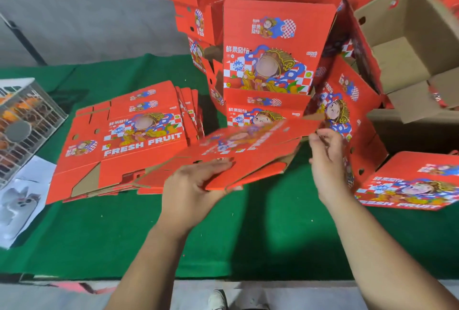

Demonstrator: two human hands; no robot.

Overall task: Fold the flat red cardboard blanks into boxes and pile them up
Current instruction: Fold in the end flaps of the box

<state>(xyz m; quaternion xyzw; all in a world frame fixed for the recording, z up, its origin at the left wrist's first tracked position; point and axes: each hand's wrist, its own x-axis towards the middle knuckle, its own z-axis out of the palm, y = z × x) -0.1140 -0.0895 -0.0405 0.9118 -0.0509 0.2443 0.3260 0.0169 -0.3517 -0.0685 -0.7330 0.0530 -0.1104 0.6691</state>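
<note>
left hand (196, 180) grips blank (248, 150) near edge | right hand (325, 158) pinches far edge | green table (124, 235) bare beneath

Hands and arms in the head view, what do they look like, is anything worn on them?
Both hands, left and right, are bare: no gloves, rings, watch or bands visible. The forearms are bare too, with no sleeve showing up to the frame's bottom edge. Nails look short and unpainted.

You have a single view, from the camera on your head, looking forward and steeply down over the green table (124, 235) from close above. Its wide lens bends the edges, and no second view overlaps it.
</note>
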